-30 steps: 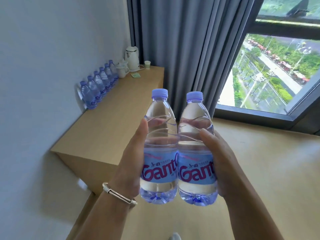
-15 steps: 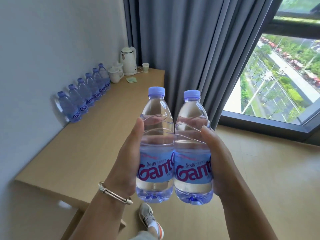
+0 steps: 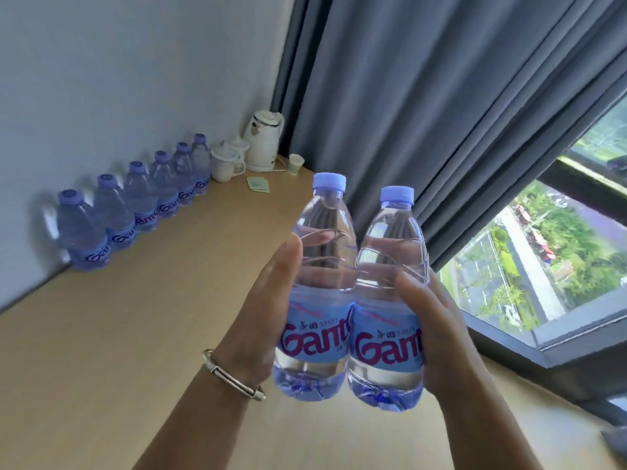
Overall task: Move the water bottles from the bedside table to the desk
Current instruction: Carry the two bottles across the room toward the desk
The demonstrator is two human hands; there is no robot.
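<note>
the left hand (image 3: 268, 320) is wrapped round the left bottle (image 3: 317, 293) and the right hand (image 3: 437, 330) round the right bottle (image 3: 386, 300), each clamped at label height; the fingers show through the clear plastic behind. both gant-labelled water bottles are upright, pressed side to side with labels touching, blue caps on, held in the air above the near part of the wooden counter (image 3: 135, 334). a silver bangle (image 3: 234, 374) sits on the left wrist

taking the white kettle (image 3: 263, 140) at the counter's far corner as the mark: a row of six bottles (image 3: 135, 205) runs from beside the kettle along the wall toward the viewer, two white cups (image 3: 227, 161) stand just in front of the kettle, a small pale cup (image 3: 296, 163) and a green card (image 3: 258, 183) lie to its right. grey curtains (image 3: 424, 113) hang behind it, the window (image 3: 543, 259) further right

likely risks: the thin, ribbed plastic may give under a loose grip and slip; setting the pair down too close to the row's near end could knock a standing bottle and topple its neighbours; placing near the counter's edge could tip one off
</note>
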